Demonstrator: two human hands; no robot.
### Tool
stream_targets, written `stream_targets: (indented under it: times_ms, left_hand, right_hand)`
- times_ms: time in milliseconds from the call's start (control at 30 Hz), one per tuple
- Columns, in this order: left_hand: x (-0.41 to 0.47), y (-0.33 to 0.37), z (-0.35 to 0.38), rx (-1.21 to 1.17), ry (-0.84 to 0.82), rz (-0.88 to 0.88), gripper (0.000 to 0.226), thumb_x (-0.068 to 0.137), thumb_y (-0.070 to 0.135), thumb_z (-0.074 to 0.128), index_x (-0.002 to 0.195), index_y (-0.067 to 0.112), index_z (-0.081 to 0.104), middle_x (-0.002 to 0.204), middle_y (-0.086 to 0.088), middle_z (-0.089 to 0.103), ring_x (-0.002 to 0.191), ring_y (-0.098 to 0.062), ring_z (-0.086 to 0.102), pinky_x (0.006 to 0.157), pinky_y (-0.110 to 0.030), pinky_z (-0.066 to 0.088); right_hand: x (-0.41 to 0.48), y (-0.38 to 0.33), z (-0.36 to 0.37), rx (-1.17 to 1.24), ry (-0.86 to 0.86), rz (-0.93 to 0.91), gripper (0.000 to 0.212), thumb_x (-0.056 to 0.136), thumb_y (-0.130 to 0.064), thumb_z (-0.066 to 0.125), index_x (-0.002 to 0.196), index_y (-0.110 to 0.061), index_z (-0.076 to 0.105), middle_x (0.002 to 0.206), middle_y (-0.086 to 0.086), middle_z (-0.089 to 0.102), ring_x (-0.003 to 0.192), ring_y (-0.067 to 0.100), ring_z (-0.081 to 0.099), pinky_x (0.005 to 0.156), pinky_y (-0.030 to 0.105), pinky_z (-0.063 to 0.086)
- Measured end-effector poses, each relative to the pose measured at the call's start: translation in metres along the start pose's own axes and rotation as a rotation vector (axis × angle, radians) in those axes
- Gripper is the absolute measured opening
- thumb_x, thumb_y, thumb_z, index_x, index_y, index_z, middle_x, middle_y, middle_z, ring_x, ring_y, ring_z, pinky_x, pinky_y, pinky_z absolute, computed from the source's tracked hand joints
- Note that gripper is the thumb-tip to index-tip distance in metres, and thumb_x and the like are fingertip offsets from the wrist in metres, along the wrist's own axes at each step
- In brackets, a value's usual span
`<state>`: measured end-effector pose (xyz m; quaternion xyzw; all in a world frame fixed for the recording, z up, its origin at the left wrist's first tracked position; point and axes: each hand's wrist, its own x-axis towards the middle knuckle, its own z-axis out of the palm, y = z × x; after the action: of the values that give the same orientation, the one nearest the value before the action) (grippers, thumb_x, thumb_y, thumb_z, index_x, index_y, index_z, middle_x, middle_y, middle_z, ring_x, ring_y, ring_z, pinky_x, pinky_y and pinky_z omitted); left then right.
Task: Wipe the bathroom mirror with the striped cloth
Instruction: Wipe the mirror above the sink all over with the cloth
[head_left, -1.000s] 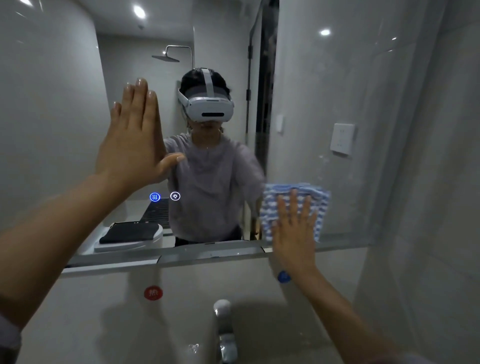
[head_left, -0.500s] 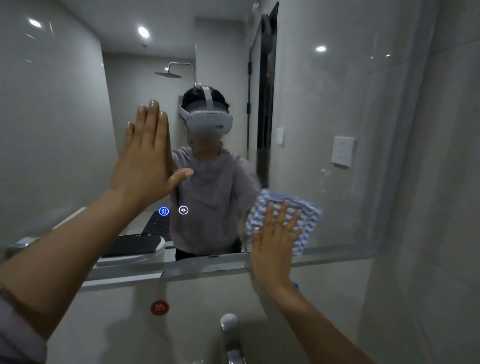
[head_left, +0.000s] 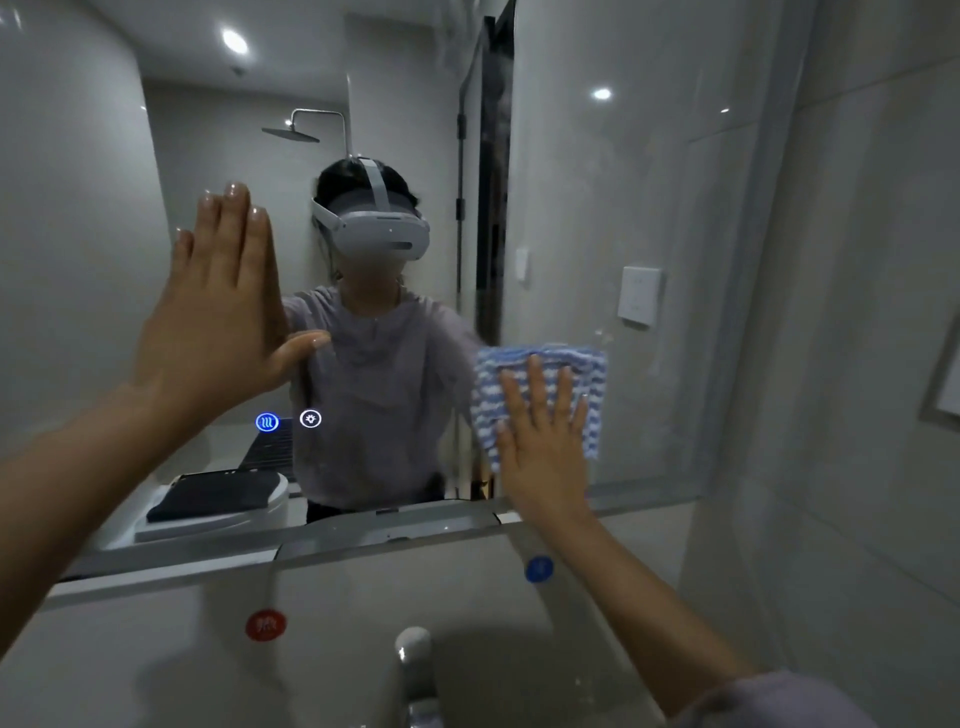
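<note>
Slip risk: the striped cloth (head_left: 589, 366) is only pressed, not pinched. If pressure eases, it could slide off and drop toward the tap (head_left: 413, 649).
Smear risk: the left hand (head_left: 218, 312), apparently flat on the mirror (head_left: 649, 208), may leave prints.
Right grip: the right hand (head_left: 540, 447) is released, fingers spread straight, pressing the cloth low on the glass.
Left grip: released, holding nothing.

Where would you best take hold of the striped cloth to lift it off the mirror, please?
Probably its upper right corner, coming from the right. The striped cloth is pressed flat on the mirror by the right hand with fingers spread. That corner sticks out past the fingertips, so a pinch there should peel it free.
</note>
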<state>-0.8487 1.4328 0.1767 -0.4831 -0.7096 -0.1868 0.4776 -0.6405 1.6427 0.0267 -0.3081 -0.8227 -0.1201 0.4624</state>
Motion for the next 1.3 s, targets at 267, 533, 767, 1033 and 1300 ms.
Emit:
stream_targets:
  times_ms: [267,533,767,1033,1300]
  left_hand:
    - [0.001,0.001,-0.002,0.01,0.0,0.003,0.11,0.073,0.05,0.067,0.146,-0.007,0.009,0.156,-0.025,0.002,0.144,-0.038,-0.002,0.114,-0.053,0.004]
    - [-0.001,0.001,-0.003,-0.003,0.002,-0.016,0.107,0.076,0.059,0.056,0.147,-0.006,0.008,0.157,-0.022,-0.002,0.145,-0.035,-0.004,0.115,-0.05,0.003]
    - [0.0,0.003,-0.004,-0.019,-0.006,-0.023,0.107,0.074,0.057,0.056,0.147,-0.006,0.008,0.157,-0.022,-0.001,0.145,-0.034,-0.005,0.115,-0.05,0.003]
    - [0.0,0.001,0.001,-0.022,0.018,-0.018,0.109,0.075,0.057,0.059,0.148,-0.003,0.005,0.157,-0.02,-0.004,0.145,-0.029,-0.01,0.115,-0.042,-0.007]
    - [0.001,-0.001,0.003,-0.044,0.023,-0.013,0.111,0.074,0.055,0.065,0.147,-0.005,0.007,0.157,-0.021,-0.001,0.146,-0.034,-0.004,0.115,-0.05,0.002]
  right_hand:
    - [0.025,0.054,-0.026,0.149,0.011,0.477,0.06,0.096,-0.043,0.007,0.151,-0.027,-0.007,0.16,0.001,-0.014,0.146,0.03,-0.015,0.118,0.052,-0.003]
    - [0.029,-0.015,-0.022,0.152,0.019,0.307,0.059,0.095,-0.046,0.005,0.144,-0.035,-0.026,0.151,-0.005,-0.035,0.144,0.031,-0.023,0.116,0.055,-0.01]
    - [0.039,-0.051,-0.02,0.069,0.019,-0.096,0.057,0.101,-0.038,0.026,0.152,-0.029,0.004,0.16,-0.002,-0.006,0.147,0.032,-0.013,0.116,0.058,-0.001]
    - [0.052,0.021,-0.046,0.1,-0.022,0.135,0.062,0.095,-0.049,0.011,0.151,-0.031,-0.01,0.156,-0.005,-0.027,0.143,0.024,-0.027,0.116,0.049,-0.015]
    - [0.067,0.042,-0.052,0.153,0.058,0.514,0.056,0.103,-0.027,0.028,0.153,-0.022,0.001,0.161,0.004,-0.009,0.147,0.033,-0.011,0.118,0.053,0.0]
